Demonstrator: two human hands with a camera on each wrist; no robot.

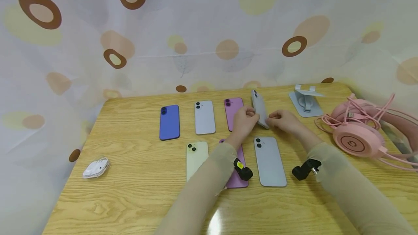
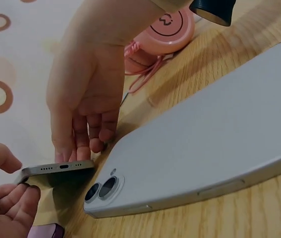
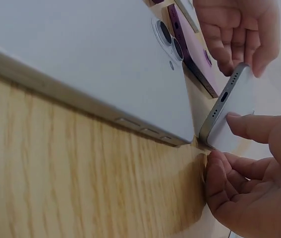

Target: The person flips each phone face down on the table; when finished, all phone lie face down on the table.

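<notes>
A light grey smartphone (image 1: pixel 260 108) stands tilted on its side edge at the back of the table, its bottom edge and port facing me. My left hand (image 1: pixel 244 122) pinches its left lower corner between thumb and fingers. At the opposite lower corner, my right hand (image 1: pixel 285 122) holds it, the thumb lying on the back and the curled fingers at the edge in the right wrist view. Just in front lies another pale grey-blue phone (image 1: pixel 270 162), camera side up. A purple phone (image 1: pixel 233 111) lies left of the held one, partly behind my left hand.
More phones lie face down: a blue one (image 1: pixel 169 122), a white one (image 1: pixel 205 117), a pale yellow one (image 1: pixel 197 159) and a purple one (image 1: pixel 241 180) under my left forearm. A folding stand (image 1: pixel 306 102) and pink headphones (image 1: pixel 359 139) are right; white wired earphones (image 1: pixel 96 168) lie far left.
</notes>
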